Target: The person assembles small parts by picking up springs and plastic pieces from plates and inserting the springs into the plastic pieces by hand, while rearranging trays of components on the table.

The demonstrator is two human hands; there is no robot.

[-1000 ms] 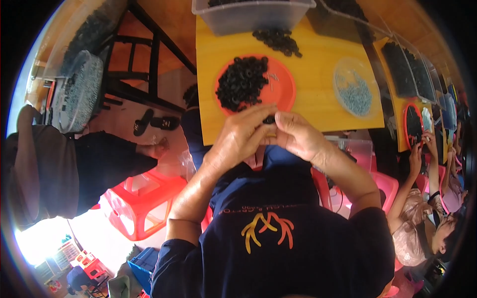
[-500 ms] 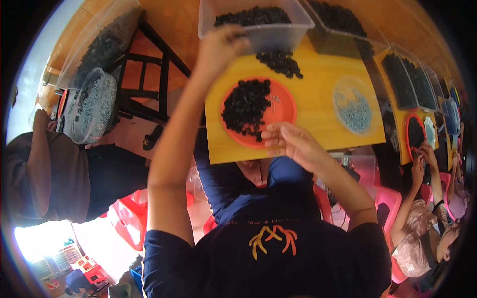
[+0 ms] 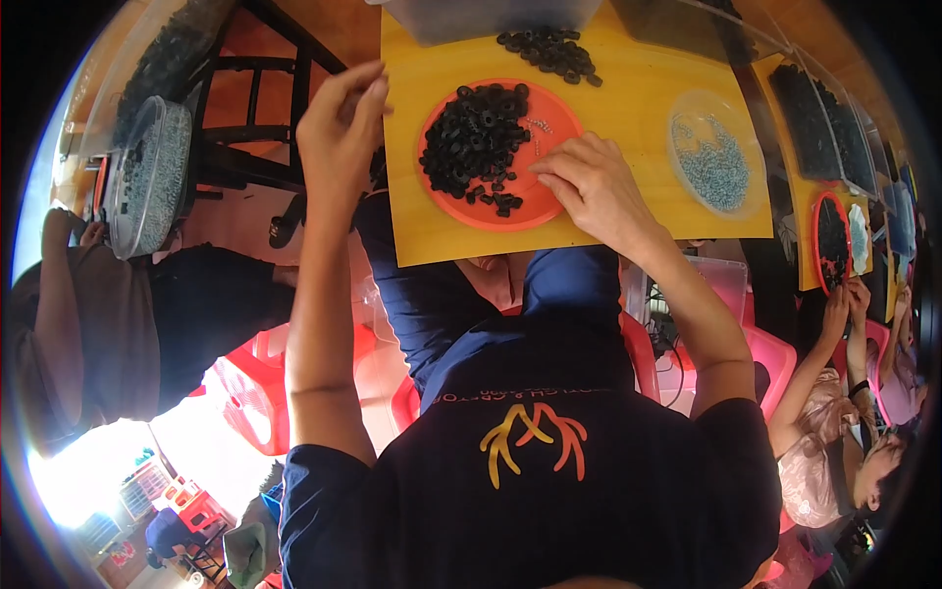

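Note:
A red plate on the yellow tabletop bears a heap of black ring-shaped parts. A few small metal screws lie on its bare right side. My right hand reaches over the plate's right rim. Its thumb and fingertips come together low over the plate; whatever they pinch is too small to make out. My left hand is raised beside the table's left edge, away from the plate. Its fingers are bent, with the thumb apart from them, and nothing shows in it.
A clear round dish of small screws stands at the table's right. Loose black rings lie by the clear bin at the back. To the left is a black stool frame. Other people sit at work on both sides.
My left hand has come away from the clear bin to the left of the table. My right hand's spread fingers have drawn together at the plate's right side. The whole view has shifted.

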